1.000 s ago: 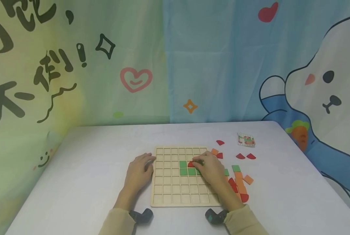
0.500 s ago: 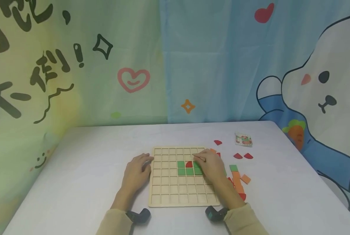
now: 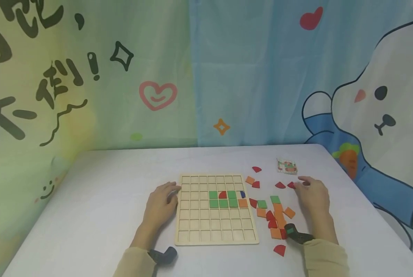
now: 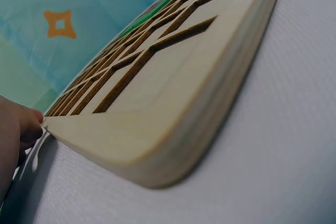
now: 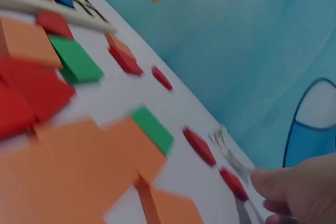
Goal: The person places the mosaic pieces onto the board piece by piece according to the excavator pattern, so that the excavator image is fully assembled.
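A pale wooden grid board (image 3: 214, 231) lies on the table in the head view. Green squares, a red quarter-round piece (image 3: 222, 195), an orange square (image 3: 243, 203) and a blue piece (image 3: 242, 194) sit in its cells. My left hand (image 3: 162, 204) rests beside the board's left side, with fingertips at its edge and nothing gripped. Off to the right, my right hand (image 3: 313, 196) reaches over the table, its fingertips right at a red fan-shaped piece (image 3: 291, 185). In the right wrist view, the thumb (image 5: 273, 182) is close beside that red piece (image 5: 233, 183).
Loose orange, red and green pieces are spread right of the board, including an orange square (image 3: 289, 212) and a red piece (image 3: 280, 250). A small printed card (image 3: 287, 166) lies at the back right. A printed curtain (image 3: 227, 77) hangs behind the table.
My right hand has left the board and moved right to the loose red pieces, uncovering the board's right side. The red piece it touched earlier stays in its cell. The left hand holds its place.
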A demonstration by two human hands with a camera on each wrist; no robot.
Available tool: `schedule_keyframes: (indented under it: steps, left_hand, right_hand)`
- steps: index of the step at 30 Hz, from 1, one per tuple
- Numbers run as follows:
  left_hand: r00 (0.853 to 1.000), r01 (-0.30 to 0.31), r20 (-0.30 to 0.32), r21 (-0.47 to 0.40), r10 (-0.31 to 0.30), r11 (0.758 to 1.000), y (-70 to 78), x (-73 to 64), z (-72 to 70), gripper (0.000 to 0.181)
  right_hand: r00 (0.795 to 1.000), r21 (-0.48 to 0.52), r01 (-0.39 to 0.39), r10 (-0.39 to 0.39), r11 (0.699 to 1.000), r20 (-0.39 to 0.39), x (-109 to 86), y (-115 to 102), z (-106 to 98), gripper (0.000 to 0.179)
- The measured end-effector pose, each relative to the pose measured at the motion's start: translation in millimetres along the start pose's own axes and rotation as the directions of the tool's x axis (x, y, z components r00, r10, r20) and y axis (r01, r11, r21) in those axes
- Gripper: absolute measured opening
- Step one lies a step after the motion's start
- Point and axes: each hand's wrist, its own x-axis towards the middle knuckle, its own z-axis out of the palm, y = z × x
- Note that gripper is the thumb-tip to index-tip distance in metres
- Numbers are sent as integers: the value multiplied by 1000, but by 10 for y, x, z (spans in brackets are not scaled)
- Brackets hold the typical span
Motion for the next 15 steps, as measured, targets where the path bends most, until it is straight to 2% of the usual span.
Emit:
schedule_keyframes:
  steps: [2, 4, 9, 15]
  left_hand:
    - [1000, -1, 0, 1, 1, 1000, 5, 3, -4, 31]
    - [1000, 1, 4, 3, -1, 1000, 9, 4, -11, 31]
    - [1000, -2, 5, 4, 2, 1000, 4, 5, -8, 31]
    - [1000, -13, -5, 7, 13, 1000, -9, 7, 9, 30]
  right_hand:
    - [999, -16, -29, 30, 999, 30, -1, 43, -10, 47]
    - [999, -37, -15, 16, 999, 34, -19, 36, -6, 47]
    - [1000, -75, 14, -14, 997, -1, -50, -28, 55, 40]
    - [999, -78, -3, 0, 997, -32, -58, -66, 118, 37]
